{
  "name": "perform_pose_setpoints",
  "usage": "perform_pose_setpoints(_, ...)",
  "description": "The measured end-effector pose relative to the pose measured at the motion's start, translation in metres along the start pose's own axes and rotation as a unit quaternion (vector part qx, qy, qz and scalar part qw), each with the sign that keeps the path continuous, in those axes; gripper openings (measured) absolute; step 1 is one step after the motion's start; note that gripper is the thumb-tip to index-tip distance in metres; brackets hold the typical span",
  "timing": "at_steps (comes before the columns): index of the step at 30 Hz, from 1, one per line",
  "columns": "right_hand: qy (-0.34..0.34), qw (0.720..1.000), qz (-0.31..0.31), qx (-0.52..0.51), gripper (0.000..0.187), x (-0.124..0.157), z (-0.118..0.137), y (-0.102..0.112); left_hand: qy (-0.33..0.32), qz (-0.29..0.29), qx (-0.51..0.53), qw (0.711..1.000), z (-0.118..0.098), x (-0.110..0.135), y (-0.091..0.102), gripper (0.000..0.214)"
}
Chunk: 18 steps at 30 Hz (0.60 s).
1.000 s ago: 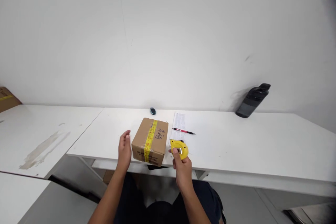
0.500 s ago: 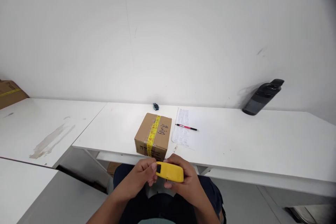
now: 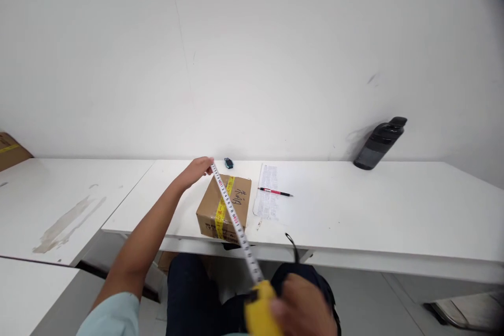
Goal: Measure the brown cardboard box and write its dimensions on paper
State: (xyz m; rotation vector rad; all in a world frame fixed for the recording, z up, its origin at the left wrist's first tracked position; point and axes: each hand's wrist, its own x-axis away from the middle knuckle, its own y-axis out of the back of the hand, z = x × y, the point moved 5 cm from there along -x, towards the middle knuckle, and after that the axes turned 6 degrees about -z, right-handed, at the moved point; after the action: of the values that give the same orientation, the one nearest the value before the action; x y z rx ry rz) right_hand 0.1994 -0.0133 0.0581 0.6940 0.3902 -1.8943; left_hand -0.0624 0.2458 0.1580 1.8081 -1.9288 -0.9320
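My left hand (image 3: 200, 169) pinches the free end of the tape measure's white blade near the far left corner of a cardboard box (image 3: 240, 205). The numbered blade (image 3: 232, 211) stretches diagonally over the box's top and down toward me. In my right hand (image 3: 301, 307), blurred by motion, is the yellow tape measure case (image 3: 262, 308), held over my lap. A black wrist strap (image 3: 292, 245) swings above it. The box carries yellow printed tape and black handwriting, and sits at the table's front edge.
Right of the box lies a written sheet of paper (image 3: 269, 210) with a red and black pen (image 3: 275, 191) on it. A key fob (image 3: 229, 163) is behind the box. A dark bottle (image 3: 378, 144) stands by the wall; another carton (image 3: 11, 151) is far left.
The blade has been pulled out of the case. My left hand has moved forward past the box, and my right hand with the case has come back toward my body.
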Motion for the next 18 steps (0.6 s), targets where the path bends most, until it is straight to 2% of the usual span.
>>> perform_pose_setpoints(2,0.096,0.993,0.073,-0.002,0.041,0.002,0.029,-0.045,-0.007,0.037,-0.125,0.991,-0.013,-0.022,-0.025,0.042)
perform_pose_setpoints(3,0.199,0.971,0.132,0.019,0.040,0.004,0.046,-0.068,-0.007,0.044,-0.176,0.983,-0.017,-0.029,-0.036,0.041)
perform_pose_setpoints(4,0.255,0.950,0.170,0.058,0.039,0.004,0.055,-0.087,-0.007,0.046,-0.210,0.977,-0.021,-0.033,-0.046,0.039)
perform_pose_setpoints(6,0.315,0.917,0.210,0.126,0.036,0.003,0.062,-0.112,-0.015,0.057,-0.228,0.972,-0.024,-0.033,-0.063,0.037)
perform_pose_setpoints(9,0.271,0.932,0.179,0.164,0.039,-0.003,0.051,-0.118,-0.030,0.080,-0.237,0.968,-0.020,-0.024,-0.075,0.038)
perform_pose_setpoints(13,0.170,0.954,0.127,0.211,0.066,-0.009,0.024,-0.112,-0.032,0.091,-0.240,0.966,-0.012,-0.015,-0.074,0.044)
perform_pose_setpoints(18,-0.027,0.953,0.165,0.251,0.078,-0.024,-0.003,-0.115,-0.041,0.097,-0.253,0.962,-0.016,-0.014,-0.078,0.044)
